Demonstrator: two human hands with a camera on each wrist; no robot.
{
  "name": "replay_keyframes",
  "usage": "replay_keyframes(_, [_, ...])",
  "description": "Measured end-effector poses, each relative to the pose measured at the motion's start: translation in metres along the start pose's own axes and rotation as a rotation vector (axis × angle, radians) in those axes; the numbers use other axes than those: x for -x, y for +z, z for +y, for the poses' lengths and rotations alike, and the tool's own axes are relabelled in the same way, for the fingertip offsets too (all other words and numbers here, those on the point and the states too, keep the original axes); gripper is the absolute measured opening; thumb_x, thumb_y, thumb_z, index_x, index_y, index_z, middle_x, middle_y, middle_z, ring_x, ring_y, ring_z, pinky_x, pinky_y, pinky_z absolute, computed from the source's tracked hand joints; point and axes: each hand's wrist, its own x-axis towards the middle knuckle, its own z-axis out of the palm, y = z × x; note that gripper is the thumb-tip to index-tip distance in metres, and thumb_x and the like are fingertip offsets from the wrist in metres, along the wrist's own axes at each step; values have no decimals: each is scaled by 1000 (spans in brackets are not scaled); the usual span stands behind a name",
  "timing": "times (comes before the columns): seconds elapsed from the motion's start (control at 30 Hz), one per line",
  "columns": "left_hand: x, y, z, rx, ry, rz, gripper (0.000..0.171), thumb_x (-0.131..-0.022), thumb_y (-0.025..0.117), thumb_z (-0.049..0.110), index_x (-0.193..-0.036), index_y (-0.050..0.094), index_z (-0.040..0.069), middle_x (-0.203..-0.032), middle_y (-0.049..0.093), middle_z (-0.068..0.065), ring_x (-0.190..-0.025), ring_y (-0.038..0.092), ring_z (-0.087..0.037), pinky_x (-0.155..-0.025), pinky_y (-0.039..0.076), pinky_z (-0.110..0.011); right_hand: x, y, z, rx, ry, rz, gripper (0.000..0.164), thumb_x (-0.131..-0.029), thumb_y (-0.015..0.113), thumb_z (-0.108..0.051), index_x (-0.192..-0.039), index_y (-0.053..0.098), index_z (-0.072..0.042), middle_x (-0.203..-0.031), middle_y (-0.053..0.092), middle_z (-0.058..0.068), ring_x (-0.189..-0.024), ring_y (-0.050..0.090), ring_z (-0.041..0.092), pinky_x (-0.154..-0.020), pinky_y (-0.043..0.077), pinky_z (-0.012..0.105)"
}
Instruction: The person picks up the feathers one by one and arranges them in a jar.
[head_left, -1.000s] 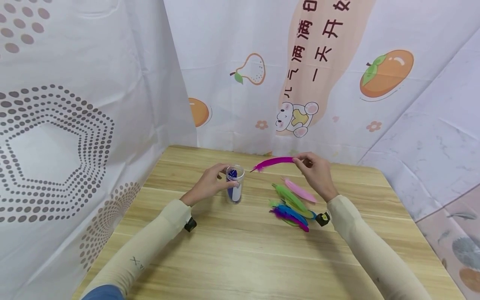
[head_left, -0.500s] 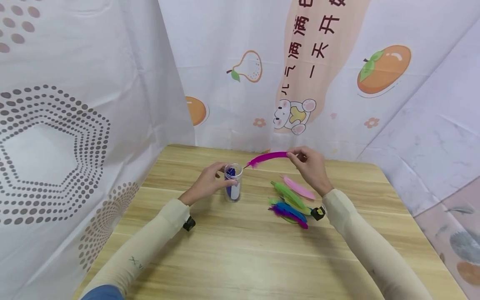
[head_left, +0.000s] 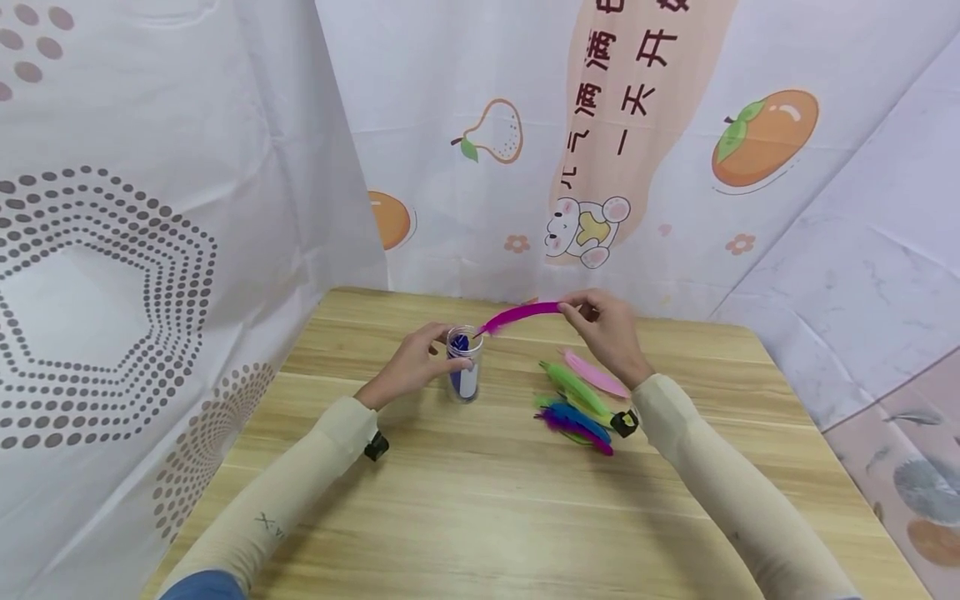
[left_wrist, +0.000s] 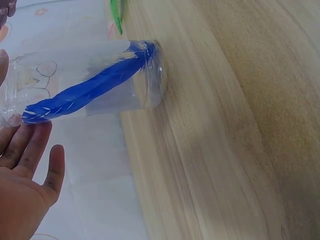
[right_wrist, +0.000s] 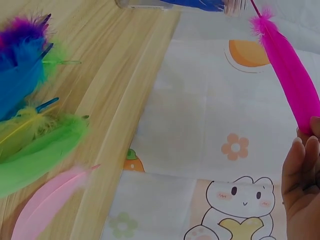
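Jar, clear and upright, stands on the surface with a blue feather slanting inside — the left hand grips it near the top, thumb and fingers partly curved round it. The right hand pinches a magenta feather by its vane end, quill at the jar's mouth; whether the tip is inside, I cannot tell. Pink, green and blue feathers lie nearby.

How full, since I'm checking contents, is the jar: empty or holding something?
Not empty: inside the clear jar, at least one blue feather shows, slanting lengthwise.
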Motion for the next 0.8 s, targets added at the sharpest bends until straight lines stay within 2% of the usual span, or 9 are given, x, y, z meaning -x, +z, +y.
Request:
replay_keyframes(0.57, [-1, -1, -2, -18, 15, -9, 71, -85, 79, 58, -143, 60, 22, -121, 65, 7, -109, 59, -15, -92, 52, -41, -5, 16, -12, -20, -32, -34, 13, -99, 73, -23, -104, 78, -12, -83, 65, 0, -70, 55, 17, -63, 44, 24])
replay_keyframes(0.8, [0, -1, -1, 0, -2, -10, 70, -85, 80, 56, -143, 60, 23, -122, 65, 7, -110, 59, -16, -93, 51, -42, -6, 21, -13, -41, -63, -53, 13, -99, 73, -22, -105, 78, -12, -86, 66, -1, -69, 55, 16, -62, 45, 23])
